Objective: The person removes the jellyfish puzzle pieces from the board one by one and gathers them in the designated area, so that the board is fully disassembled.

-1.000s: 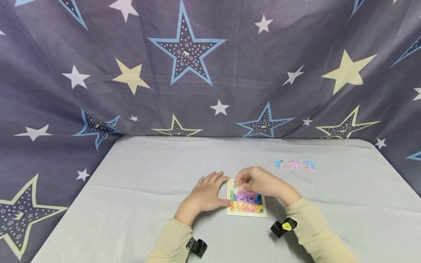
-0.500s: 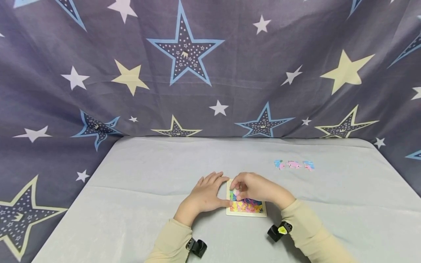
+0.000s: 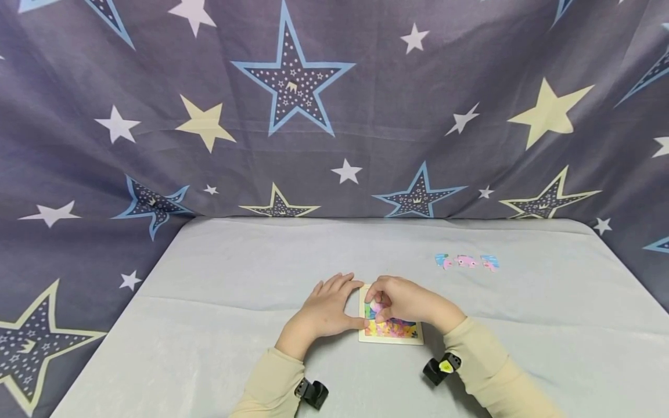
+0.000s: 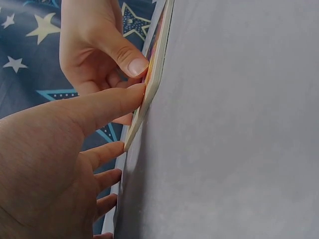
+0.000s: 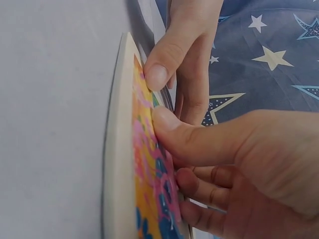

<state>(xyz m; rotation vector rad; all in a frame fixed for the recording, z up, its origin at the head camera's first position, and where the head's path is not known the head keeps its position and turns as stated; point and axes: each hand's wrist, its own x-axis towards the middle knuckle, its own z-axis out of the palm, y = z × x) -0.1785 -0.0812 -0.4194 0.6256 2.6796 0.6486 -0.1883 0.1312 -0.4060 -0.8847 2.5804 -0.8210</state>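
A small jigsaw puzzle board (image 3: 393,341) with a cream frame lies on the table. Its lower part shows a yellow, pink and blue picture. My left hand (image 3: 325,309) rests against its left side, fingers spread, thumb on the frame's edge. Over the board's upper left my right hand (image 3: 405,299) has thumb and index finger around a puzzle piece (image 3: 374,308) with green, blue and pink on it. The right wrist view shows the right thumb (image 5: 174,127) pressed close to the picture, other fingers curled. The right hand hides much of the board's upper part.
Three loose puzzle pieces (image 3: 466,261), pink and blue, lie in a row at the table's back right. Grey cloth (image 3: 219,267) covers the table. A dark star-patterned curtain (image 3: 334,116) hangs behind and at both sides.
My right hand has come down and slightly left onto the board's upper left, where a puzzle piece now shows between thumb and index finger. The left hand has stayed put.
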